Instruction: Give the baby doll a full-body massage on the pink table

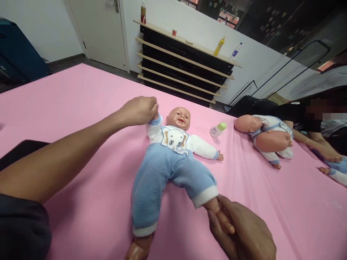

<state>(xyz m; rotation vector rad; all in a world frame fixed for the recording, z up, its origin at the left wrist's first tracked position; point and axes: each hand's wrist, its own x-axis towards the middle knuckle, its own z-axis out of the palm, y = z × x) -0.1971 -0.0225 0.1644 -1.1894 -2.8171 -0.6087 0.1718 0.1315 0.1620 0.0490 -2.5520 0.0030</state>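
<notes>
the blue-and-white-clothed, plastic-headed baby doll (173,159) lies face-up on the pink-covered bench (89,97); left hand (143,110) clamped on its raised, blue-cuffed arm (153,130), right hand (245,229) gripping its bare foot (225,223)!

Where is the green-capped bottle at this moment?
In the head view, the green-capped bottle is right of centre on the pink cover, between the elephant-fronted doll and another doll's head.
</notes>
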